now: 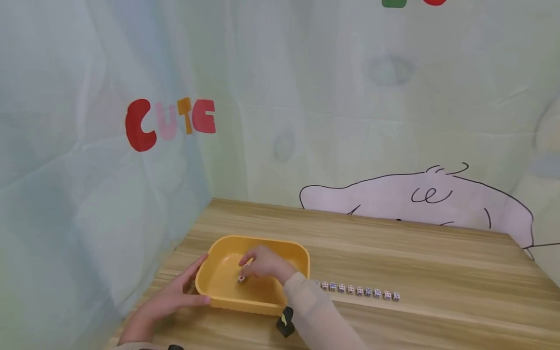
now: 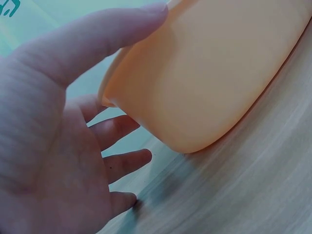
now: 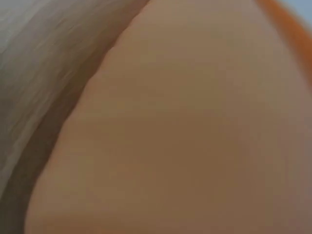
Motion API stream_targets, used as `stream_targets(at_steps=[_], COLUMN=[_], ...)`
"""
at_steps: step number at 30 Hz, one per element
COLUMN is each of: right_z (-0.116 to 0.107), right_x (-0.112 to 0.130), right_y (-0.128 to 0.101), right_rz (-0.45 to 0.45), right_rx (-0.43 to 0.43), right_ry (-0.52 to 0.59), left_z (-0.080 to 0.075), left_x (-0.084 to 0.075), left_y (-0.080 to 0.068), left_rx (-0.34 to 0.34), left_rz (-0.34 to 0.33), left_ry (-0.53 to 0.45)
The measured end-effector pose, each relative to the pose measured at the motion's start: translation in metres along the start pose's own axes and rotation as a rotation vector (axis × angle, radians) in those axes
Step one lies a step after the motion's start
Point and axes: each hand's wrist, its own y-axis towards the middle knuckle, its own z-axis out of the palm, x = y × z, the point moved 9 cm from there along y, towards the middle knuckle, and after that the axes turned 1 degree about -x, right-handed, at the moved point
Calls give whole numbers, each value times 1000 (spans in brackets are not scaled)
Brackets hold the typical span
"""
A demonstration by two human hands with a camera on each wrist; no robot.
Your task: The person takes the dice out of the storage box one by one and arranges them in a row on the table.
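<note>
The right hand [image 1: 266,265] reaches down into the yellow plastic tub [image 1: 292,249], and its fingertips [image 1: 246,270] are bent together just above a small white die [image 1: 241,279] that lies on the tub floor, near the middle. From the head view I cannot tell if the fingers already pinch this die or only touch it; the right wrist view is too close and blurred to help. To do this well, I think the thumb and first finger should close on two opposite faces of the die and lift straight up, because such a small cube slips or rolls easily on smooth plastic.

The left hand [image 2: 63,122] stays at the near-left corner of the tub with fingers straight and spread; the thumb lies along the outer wall near the rim and the other fingers rest low beside it, by the wooden table [image 1: 437,272]. It steadies the tub and grips nothing. A light, constant push seems enough, so the tub does not slide while the other hand works.

To the right of the tub, a row of dice [image 1: 358,290] stands in a straight line on the table. The sleeve [image 1: 310,311] of the right arm passes near the left end of this row, so I judge that the forearm should rise before it moves sideways, otherwise it could knock the line.
</note>
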Motion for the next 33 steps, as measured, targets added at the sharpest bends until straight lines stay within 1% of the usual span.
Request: stream_targets(at_steps=[4, 10, 15, 23, 30, 33], right_z=[0, 1, 2, 4, 8, 7], right_x=[-7, -14, -17, -19, -22, -21], right_y=[2, 3, 1, -1, -3, -4], right_rz=[20, 62, 90, 113, 135, 123], right_rx=[-16, -32, -48, -44, -18, -20], right_ry=[-15, -81, -117, -133, -146, -163], left_z=[1, -1, 0, -1, 0, 0], left_x=[0, -4, -4, -2, -3, -2], left_y=[1, 2, 1, 1, 0, -1], left_rx=[-5, -12, 1, -2, -8, -12], left_rz=[-16, -13, -12, -12, -11, -17], left_ry=[-12, 6, 6, -5, 3, 9])
